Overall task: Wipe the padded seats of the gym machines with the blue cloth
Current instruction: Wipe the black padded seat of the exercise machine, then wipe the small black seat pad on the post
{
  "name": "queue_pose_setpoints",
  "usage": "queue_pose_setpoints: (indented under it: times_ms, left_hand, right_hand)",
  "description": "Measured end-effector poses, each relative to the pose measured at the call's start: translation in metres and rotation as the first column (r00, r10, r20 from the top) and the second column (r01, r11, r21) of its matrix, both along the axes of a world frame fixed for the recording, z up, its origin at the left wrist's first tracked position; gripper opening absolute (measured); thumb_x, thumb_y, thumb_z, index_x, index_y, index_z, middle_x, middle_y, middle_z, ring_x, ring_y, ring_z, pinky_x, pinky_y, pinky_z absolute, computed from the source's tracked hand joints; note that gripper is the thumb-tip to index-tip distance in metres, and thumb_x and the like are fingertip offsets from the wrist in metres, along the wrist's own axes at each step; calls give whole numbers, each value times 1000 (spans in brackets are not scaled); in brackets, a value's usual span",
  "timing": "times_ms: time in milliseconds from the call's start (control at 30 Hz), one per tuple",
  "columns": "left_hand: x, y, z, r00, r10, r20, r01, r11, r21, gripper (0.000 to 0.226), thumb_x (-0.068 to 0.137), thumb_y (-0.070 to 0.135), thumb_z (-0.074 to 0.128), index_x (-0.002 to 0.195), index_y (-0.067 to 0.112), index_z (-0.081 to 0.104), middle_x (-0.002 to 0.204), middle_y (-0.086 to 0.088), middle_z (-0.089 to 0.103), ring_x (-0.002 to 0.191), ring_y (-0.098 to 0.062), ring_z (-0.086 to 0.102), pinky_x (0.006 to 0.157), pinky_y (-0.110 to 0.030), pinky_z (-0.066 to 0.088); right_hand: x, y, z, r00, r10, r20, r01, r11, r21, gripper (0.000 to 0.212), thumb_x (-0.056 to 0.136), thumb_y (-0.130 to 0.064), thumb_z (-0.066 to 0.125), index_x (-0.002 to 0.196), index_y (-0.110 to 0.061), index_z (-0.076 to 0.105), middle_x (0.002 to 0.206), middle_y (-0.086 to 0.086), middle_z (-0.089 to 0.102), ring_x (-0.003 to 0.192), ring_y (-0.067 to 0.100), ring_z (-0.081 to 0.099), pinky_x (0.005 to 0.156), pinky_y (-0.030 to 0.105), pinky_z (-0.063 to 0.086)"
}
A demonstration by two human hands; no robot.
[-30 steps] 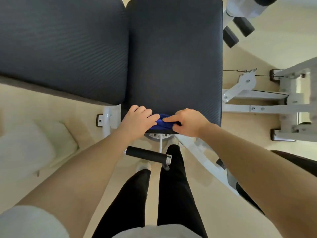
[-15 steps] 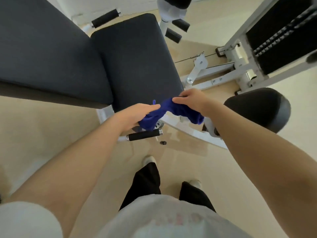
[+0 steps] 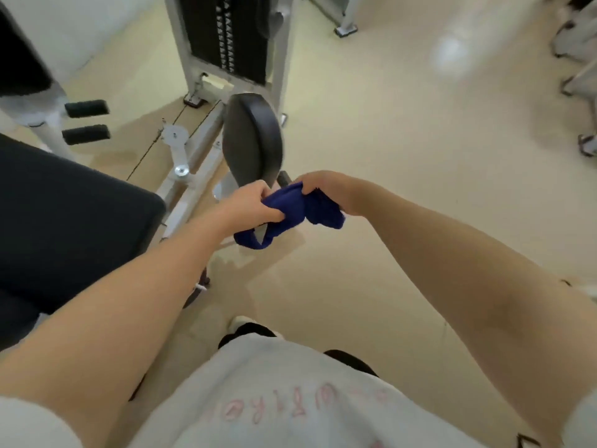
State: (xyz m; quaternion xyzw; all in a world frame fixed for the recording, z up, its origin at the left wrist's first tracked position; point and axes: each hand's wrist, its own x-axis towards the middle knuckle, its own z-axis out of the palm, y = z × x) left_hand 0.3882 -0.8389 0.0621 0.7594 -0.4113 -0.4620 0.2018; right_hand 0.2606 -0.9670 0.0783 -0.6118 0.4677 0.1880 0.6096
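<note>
The blue cloth (image 3: 292, 211) hangs bunched in the air between my hands, above the floor. My left hand (image 3: 250, 203) grips its left end and my right hand (image 3: 326, 189) grips its right end, with folds drooping below both. The dark padded seat (image 3: 71, 221) of the machine lies to the left, partly under my left forearm. A round black pad (image 3: 252, 140) stands on edge just beyond my hands, apart from the cloth.
A white frame with a black weight stack (image 3: 226, 37) rises at the back. Two black roller grips (image 3: 85, 121) stick out at the left. More machine feet (image 3: 581, 85) stand at the far right. Open beige floor (image 3: 403, 140) stretches to the right.
The cloth has come off the seat's front edge and is held up in the air. My view has swung right, so the seat has slid to the left and the round pad is in front.
</note>
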Motion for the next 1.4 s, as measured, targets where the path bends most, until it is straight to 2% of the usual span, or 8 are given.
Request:
queue_pose_setpoints:
  times_ms: [367, 633, 767, 967, 1067, 1200, 1300, 1400]
  left_hand:
    - [-333, -51, -3, 870, -456, -188, 468, 883, 23, 26, 79, 20, 61, 103, 11, 54, 92, -6, 64, 84, -24, 61, 74, -33, 49]
    - [-597, -19, -7, 583, -736, -344, 783, 622, -2, 31, 85, 26, 62, 112, 17, 50, 109, -12, 65, 92, -27, 65, 73, -36, 56]
    - [-708, -21, -6, 421, -854, -306, 890, 454, -42, 30, 88, 23, 58, 117, 20, 51, 111, -13, 65, 87, -25, 63, 76, -37, 54]
    - [-873, -61, -19, 194, -913, -360, 959, 253, -124, 33, 95, 6, 42, 121, 19, 58, 111, -11, 64, 101, -26, 60, 83, -38, 53]
    - [-964, -88, -22, 238, -873, -425, 936, 323, -141, 41, 94, -5, 35, 120, 15, 59, 117, -13, 62, 108, -27, 58, 83, -36, 55]
    - [-1067, -103, -26, 403, -685, -607, 867, 499, 13, 37, 92, 1, 30, 101, 14, 63, 113, -12, 59, 101, -25, 56, 86, -35, 52]
    - [-1131, -101, -28, 432, -620, -655, 868, 484, 114, 22, 96, 27, 42, 92, 15, 60, 98, -8, 61, 89, -20, 58, 84, -36, 51]
    - [-1189, -97, -32, 395, -646, -654, 887, 453, 88, 16, 99, 20, 41, 95, 15, 55, 93, -7, 58, 83, -18, 57, 77, -33, 51]
  right_hand:
    - [-370, 70, 15, 850, -508, 140, 515, 748, -418, 5, 84, -23, 56, 85, -17, 56, 74, 10, 64, 58, 23, 54, 51, 31, 43]
    - [-611, 165, 3, 405, -900, 164, 837, 292, -462, 10, 86, -6, 49, 91, -14, 54, 82, 3, 56, 65, 15, 49, 50, 24, 37]
    - [-701, 198, -2, 219, -956, 194, 861, 97, -499, 14, 89, -17, 53, 103, -16, 52, 97, 3, 59, 83, 18, 57, 68, 33, 51]
    - [-855, 208, -18, -65, -918, 392, 982, -128, -138, 34, 88, -12, 62, 120, -11, 49, 115, 7, 60, 102, 19, 61, 82, 28, 53]
    - [-936, 192, -22, -168, -891, 421, 976, -210, -56, 32, 90, -2, 57, 120, -6, 48, 111, 9, 60, 98, 17, 62, 79, 23, 53]
    - [-1028, 162, -27, -47, -948, 314, 978, -108, -178, 17, 85, -4, 63, 101, -10, 60, 96, 4, 64, 92, 16, 61, 69, 17, 49]
    - [-1080, 154, -33, -104, -947, 305, 969, -165, -184, 18, 84, -11, 66, 100, -14, 56, 98, -4, 61, 93, 11, 57, 67, 16, 46]
    - [-1127, 152, -39, -126, -940, 318, 979, -170, -115, 28, 85, -15, 65, 106, -16, 47, 109, 0, 58, 97, 16, 57, 75, 25, 52]
